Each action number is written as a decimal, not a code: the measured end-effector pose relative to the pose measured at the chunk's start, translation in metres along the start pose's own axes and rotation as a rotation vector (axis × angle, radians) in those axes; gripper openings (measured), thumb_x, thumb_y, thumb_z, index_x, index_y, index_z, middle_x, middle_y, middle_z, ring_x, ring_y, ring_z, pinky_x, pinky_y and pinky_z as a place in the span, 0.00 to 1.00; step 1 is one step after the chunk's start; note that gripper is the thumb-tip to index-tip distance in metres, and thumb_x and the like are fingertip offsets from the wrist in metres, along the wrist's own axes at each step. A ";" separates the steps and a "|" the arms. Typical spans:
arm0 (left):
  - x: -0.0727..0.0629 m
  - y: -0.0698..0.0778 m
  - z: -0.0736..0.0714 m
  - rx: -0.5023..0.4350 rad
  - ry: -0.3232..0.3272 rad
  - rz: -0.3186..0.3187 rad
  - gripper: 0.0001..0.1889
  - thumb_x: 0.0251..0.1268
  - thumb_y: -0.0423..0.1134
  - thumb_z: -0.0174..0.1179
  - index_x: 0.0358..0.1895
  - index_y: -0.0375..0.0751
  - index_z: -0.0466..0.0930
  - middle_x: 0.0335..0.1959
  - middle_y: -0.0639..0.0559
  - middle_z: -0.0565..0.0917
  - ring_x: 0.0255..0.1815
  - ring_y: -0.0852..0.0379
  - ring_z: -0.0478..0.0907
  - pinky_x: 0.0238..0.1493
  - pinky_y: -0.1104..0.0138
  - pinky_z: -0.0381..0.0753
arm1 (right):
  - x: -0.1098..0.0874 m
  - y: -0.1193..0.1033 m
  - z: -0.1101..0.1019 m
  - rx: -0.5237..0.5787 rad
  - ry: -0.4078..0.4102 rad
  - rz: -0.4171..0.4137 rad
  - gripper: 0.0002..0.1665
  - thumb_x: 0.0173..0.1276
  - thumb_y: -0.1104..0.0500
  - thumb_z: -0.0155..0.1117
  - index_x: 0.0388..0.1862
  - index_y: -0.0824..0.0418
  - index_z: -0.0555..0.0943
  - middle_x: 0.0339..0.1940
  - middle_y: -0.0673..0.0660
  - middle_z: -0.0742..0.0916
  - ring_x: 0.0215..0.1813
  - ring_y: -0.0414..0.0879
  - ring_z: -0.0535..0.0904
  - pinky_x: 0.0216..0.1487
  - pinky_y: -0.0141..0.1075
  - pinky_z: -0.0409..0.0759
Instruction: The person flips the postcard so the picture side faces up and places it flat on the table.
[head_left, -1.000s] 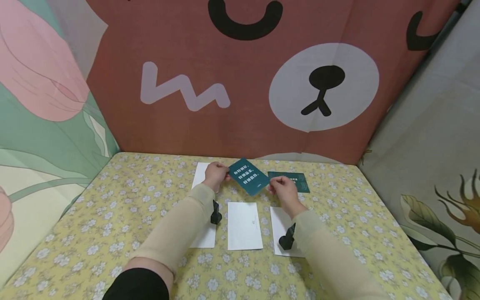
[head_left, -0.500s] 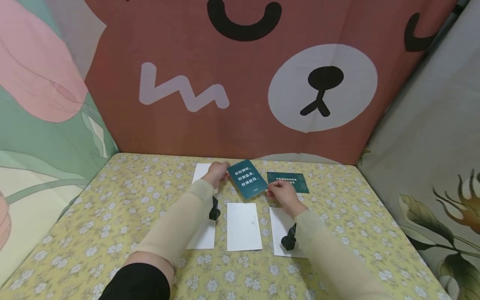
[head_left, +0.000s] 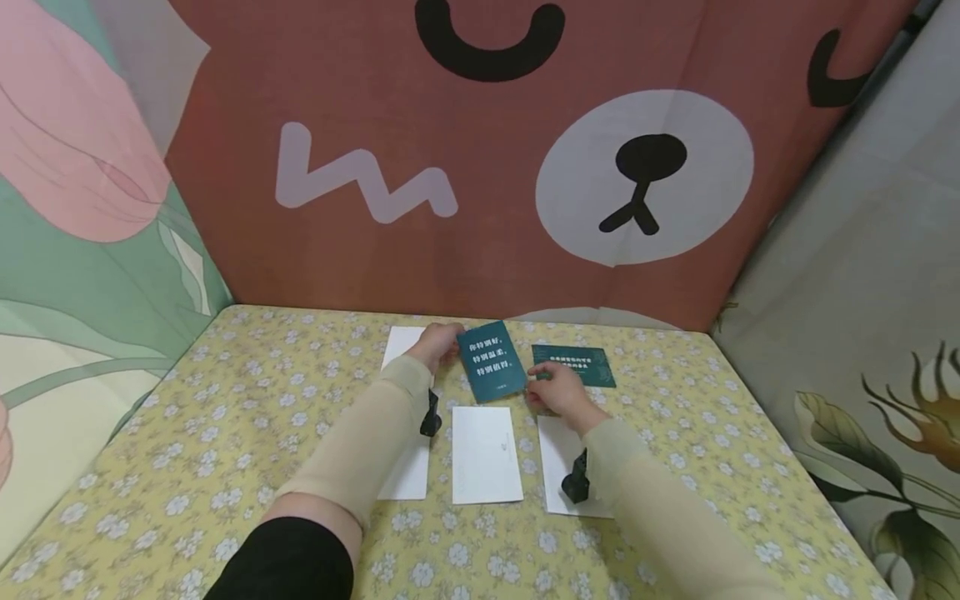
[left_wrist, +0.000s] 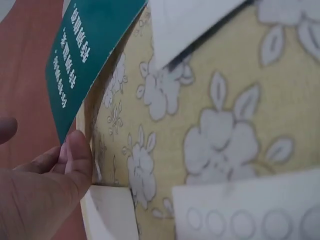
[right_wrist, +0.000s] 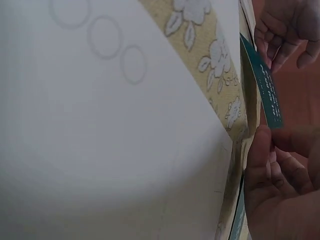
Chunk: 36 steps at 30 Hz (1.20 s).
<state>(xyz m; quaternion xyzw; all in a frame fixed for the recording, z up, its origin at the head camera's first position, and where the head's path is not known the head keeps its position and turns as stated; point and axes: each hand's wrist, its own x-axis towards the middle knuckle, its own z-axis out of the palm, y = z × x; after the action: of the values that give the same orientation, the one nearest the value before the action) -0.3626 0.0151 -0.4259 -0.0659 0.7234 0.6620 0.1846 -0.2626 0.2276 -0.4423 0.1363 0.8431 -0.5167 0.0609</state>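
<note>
1 green card [head_left: 491,360] slants between left hand [head_left: 437,343] and right hand [head_left: 559,388], the hands pinching opposite corners.

Head view looks forward and down across the table [head_left: 225,450]; both wrist views, close in and tilted sideways, share the lettered green card [left_wrist: 95,40]
</note>
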 end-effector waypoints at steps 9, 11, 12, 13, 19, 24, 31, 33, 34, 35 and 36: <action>-0.001 0.000 0.007 -0.080 -0.062 -0.024 0.26 0.80 0.40 0.51 0.74 0.31 0.65 0.55 0.41 0.77 0.44 0.55 0.75 0.49 0.66 0.79 | 0.000 -0.007 0.008 -0.034 0.000 -0.012 0.22 0.77 0.61 0.60 0.68 0.65 0.78 0.39 0.59 0.89 0.35 0.44 0.85 0.35 0.35 0.84; -0.001 0.000 0.008 -0.083 -0.074 -0.026 0.26 0.80 0.39 0.51 0.74 0.31 0.64 0.57 0.41 0.77 0.45 0.54 0.75 0.47 0.66 0.79 | -0.001 -0.011 0.010 -0.032 0.002 -0.012 0.23 0.77 0.61 0.60 0.67 0.65 0.78 0.39 0.59 0.89 0.36 0.45 0.85 0.38 0.36 0.84; -0.001 0.000 0.009 -0.082 -0.076 -0.024 0.26 0.80 0.39 0.51 0.74 0.30 0.64 0.58 0.40 0.77 0.46 0.54 0.76 0.46 0.66 0.79 | -0.002 -0.012 0.010 -0.036 0.003 -0.017 0.23 0.77 0.61 0.60 0.67 0.66 0.78 0.40 0.59 0.89 0.37 0.45 0.86 0.39 0.37 0.85; 0.000 -0.001 0.009 -0.081 -0.078 -0.022 0.26 0.80 0.39 0.51 0.75 0.30 0.64 0.59 0.40 0.77 0.46 0.53 0.76 0.46 0.66 0.79 | -0.002 -0.013 0.011 -0.036 0.004 -0.016 0.23 0.77 0.61 0.60 0.67 0.66 0.78 0.40 0.59 0.89 0.38 0.46 0.86 0.40 0.37 0.85; 0.001 -0.004 0.010 -0.030 -0.065 -0.018 0.26 0.80 0.38 0.51 0.74 0.29 0.64 0.58 0.39 0.79 0.46 0.52 0.77 0.48 0.64 0.81 | 0.000 -0.012 0.016 -0.043 0.008 0.003 0.21 0.78 0.61 0.59 0.66 0.67 0.79 0.42 0.60 0.88 0.39 0.46 0.86 0.41 0.38 0.85; 0.002 -0.005 0.013 0.061 -0.044 -0.013 0.26 0.80 0.40 0.51 0.73 0.28 0.66 0.60 0.39 0.78 0.51 0.50 0.76 0.60 0.58 0.77 | 0.003 -0.011 0.018 -0.045 -0.001 0.010 0.21 0.78 0.61 0.59 0.66 0.67 0.79 0.44 0.61 0.87 0.40 0.46 0.85 0.41 0.37 0.86; 0.008 -0.005 0.016 0.164 -0.024 -0.006 0.23 0.80 0.38 0.50 0.70 0.28 0.69 0.63 0.41 0.77 0.61 0.48 0.75 0.65 0.58 0.75 | 0.009 -0.011 0.019 -0.154 0.012 0.005 0.21 0.76 0.62 0.60 0.64 0.68 0.79 0.44 0.60 0.88 0.40 0.47 0.85 0.40 0.37 0.86; 0.007 -0.004 0.016 0.164 -0.028 -0.002 0.23 0.80 0.38 0.50 0.70 0.28 0.69 0.65 0.41 0.76 0.64 0.47 0.74 0.66 0.57 0.74 | 0.011 -0.011 0.019 -0.208 0.020 -0.004 0.20 0.75 0.62 0.60 0.63 0.68 0.80 0.42 0.60 0.88 0.39 0.46 0.85 0.39 0.37 0.86; 0.006 -0.004 0.016 0.167 -0.033 0.000 0.23 0.80 0.38 0.50 0.70 0.27 0.69 0.66 0.40 0.76 0.65 0.47 0.74 0.68 0.57 0.73 | 0.011 -0.011 0.019 -0.238 0.026 -0.009 0.20 0.75 0.62 0.60 0.63 0.68 0.80 0.42 0.59 0.88 0.38 0.46 0.85 0.38 0.36 0.85; 0.005 -0.004 0.016 0.177 -0.039 0.002 0.23 0.80 0.38 0.50 0.70 0.27 0.69 0.67 0.39 0.75 0.67 0.46 0.73 0.69 0.56 0.72 | 0.012 -0.011 0.019 -0.260 0.029 -0.012 0.20 0.75 0.62 0.60 0.63 0.68 0.80 0.42 0.59 0.88 0.38 0.46 0.85 0.38 0.36 0.85; 0.004 -0.004 0.016 0.188 -0.043 0.005 0.24 0.81 0.38 0.49 0.71 0.27 0.68 0.69 0.39 0.74 0.69 0.45 0.72 0.71 0.55 0.70 | 0.012 -0.011 0.020 -0.287 0.033 -0.018 0.20 0.76 0.62 0.60 0.63 0.67 0.81 0.41 0.59 0.88 0.38 0.45 0.85 0.37 0.36 0.84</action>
<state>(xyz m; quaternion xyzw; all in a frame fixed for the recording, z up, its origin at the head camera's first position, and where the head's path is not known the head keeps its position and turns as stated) -0.3622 0.0314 -0.4322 -0.0322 0.7785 0.5927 0.2041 -0.2781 0.2076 -0.4450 0.1273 0.9103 -0.3892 0.0612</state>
